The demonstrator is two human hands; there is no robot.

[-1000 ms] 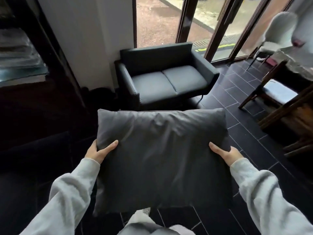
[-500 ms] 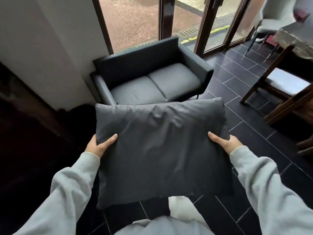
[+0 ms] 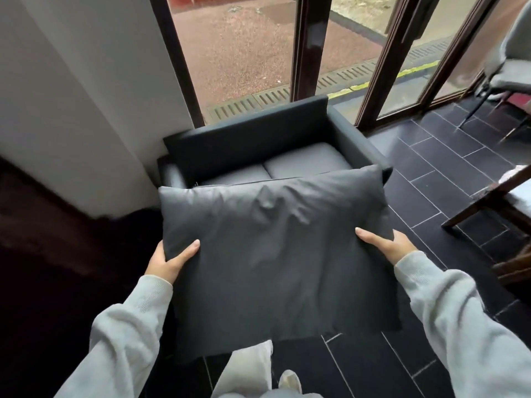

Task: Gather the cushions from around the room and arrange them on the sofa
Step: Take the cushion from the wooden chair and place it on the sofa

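Both hands clamped on one dark grey cushion (image 3: pixel 275 254), left hand (image 3: pixel 169 261) at its left edge and right hand (image 3: pixel 386 245) at its right edge, thumbs on top. Held flat in the air over the black tiled floor (image 3: pixel 431 173), far edge overlapping the front of the grey two-seat sofa (image 3: pixel 298 165) under the window (image 3: pixel 244 53)

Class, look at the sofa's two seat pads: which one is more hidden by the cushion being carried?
The left seat pad. The held cushion covers most of it; the right seat pad, beside the right armrest, shows more surface.
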